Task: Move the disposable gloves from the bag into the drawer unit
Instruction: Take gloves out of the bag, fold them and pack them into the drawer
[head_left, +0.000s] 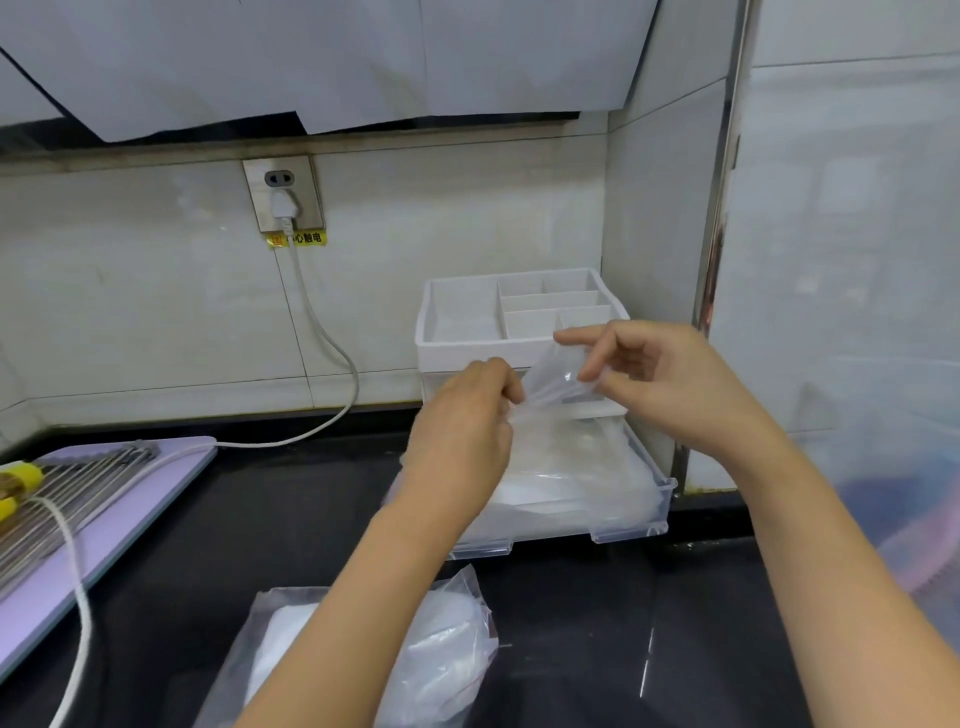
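Observation:
A white drawer unit (470, 353) with a divided top tray stands against the back wall on the black counter. Its clear lower drawer (657, 499) is pulled out and holds a heap of thin clear disposable gloves (576, 467). My left hand (465, 421) and my right hand (660, 374) hover above the drawer, both pinching one clear glove (553, 379) stretched between them. The clear plastic bag (447, 649), with more whitish gloves inside, lies on the counter near the front edge, partly hidden by my left forearm.
A lilac cutting board (130, 514) with a metal rack and yellow-handled tools lies at the left. A white power cord (332, 343) runs from the wall socket (283, 195) across the counter. A tiled side wall and metal trim stand right of the drawer unit.

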